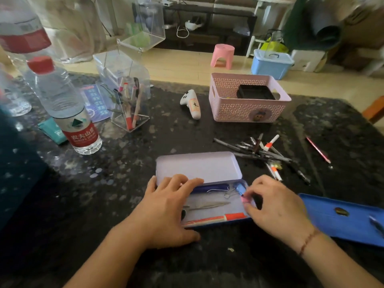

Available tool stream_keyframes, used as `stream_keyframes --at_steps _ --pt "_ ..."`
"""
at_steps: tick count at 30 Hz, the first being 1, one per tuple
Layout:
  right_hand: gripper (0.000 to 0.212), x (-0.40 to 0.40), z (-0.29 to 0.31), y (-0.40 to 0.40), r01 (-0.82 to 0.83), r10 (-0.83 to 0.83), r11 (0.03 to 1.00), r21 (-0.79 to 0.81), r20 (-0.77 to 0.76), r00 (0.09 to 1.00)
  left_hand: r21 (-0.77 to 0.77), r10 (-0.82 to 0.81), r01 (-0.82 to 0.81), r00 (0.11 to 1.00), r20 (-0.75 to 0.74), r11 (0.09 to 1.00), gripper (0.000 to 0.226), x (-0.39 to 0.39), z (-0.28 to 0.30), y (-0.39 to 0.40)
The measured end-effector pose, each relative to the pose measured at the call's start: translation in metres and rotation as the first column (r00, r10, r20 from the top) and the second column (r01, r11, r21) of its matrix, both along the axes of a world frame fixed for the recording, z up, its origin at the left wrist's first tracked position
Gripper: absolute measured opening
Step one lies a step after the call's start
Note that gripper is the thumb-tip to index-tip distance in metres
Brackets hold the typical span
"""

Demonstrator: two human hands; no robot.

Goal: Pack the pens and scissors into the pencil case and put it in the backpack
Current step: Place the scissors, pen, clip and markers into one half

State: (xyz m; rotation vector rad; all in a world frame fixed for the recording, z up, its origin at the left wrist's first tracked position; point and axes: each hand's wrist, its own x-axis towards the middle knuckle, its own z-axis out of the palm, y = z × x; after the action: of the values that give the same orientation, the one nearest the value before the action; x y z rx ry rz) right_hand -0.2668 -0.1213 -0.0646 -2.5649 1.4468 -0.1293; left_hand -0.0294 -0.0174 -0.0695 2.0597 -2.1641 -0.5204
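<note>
While the pencil case (pixel 209 196) lies open on the dark table (pixel 124 163), its lid tipped back beyond both hands, the step in hand looks like seating a pen at the case's right end. To do it well, lay the pen flat and lengthwise beside what already lies inside, so the lid can shut. The left hand (pixel 166 208) rests flat with fingers spread on the case's left part, steadying it and gripping nothing. The right hand (pixel 276 206) has fingertips pinched together on a small pink-tipped pen (pixel 242 193) over the right rim. Beyond that pinch, loose pens (pixel 264 151) wait in a heap. Scissors and backpack I cannot make out.
</note>
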Motion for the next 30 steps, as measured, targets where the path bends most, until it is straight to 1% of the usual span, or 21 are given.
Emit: stream_keyframes --at_steps 2,5,8,11,13,17,20,26,30 --pt "0.013 0.001 0.0 -0.001 0.014 -0.015 1.0 -0.024 -0.036 0.999 0.014 0.021 -0.022 0.998 0.055 1.0 0.104 -0.009 0.003 -0.007" --pt "0.019 0.003 -0.002 0.0 -0.007 0.002 0.996 -0.085 -0.069 0.998 -0.023 0.024 -0.022 0.995 0.096 0.999 0.1 -0.014 0.0 -0.01" --pt "0.023 0.006 -0.004 0.005 -0.032 0.016 0.987 -0.156 -0.103 0.995 -0.043 0.023 -0.02 0.997 0.075 0.999 0.096 -0.015 -0.003 -0.01" --pt "0.032 0.01 -0.002 0.007 0.009 -0.029 0.977 -0.213 -0.089 0.996 -0.073 0.023 -0.019 0.999 0.049 0.997 0.096 -0.015 -0.004 -0.012" --pt "0.035 0.014 -0.002 0.005 0.02 -0.039 0.978 -0.208 -0.085 0.996 -0.059 0.027 -0.025 0.999 0.046 0.998 0.096 -0.014 -0.005 -0.012" --pt "0.033 0.022 0.002 0.008 0.069 -0.083 0.984 -0.163 -0.081 0.993 -0.071 0.042 -0.041 0.999 0.008 0.997 0.098 -0.014 -0.004 -0.01" --pt "0.033 0.024 0.005 0.011 0.109 -0.122 0.988 -0.113 -0.115 0.986 -0.13 0.054 -0.056 0.998 -0.023 0.99 0.095 -0.014 -0.007 -0.009" --pt "0.029 0.029 0.008 0.016 0.146 -0.161 0.984 -0.106 -0.156 0.975 -0.13 0.077 -0.078 0.997 -0.013 0.988 0.096 -0.016 -0.006 -0.008" --pt "0.032 0.029 0.008 0.014 0.169 -0.187 0.978 -0.121 -0.158 0.97 -0.12 0.069 -0.068 0.998 0.0 0.99 0.096 -0.016 -0.006 -0.008"
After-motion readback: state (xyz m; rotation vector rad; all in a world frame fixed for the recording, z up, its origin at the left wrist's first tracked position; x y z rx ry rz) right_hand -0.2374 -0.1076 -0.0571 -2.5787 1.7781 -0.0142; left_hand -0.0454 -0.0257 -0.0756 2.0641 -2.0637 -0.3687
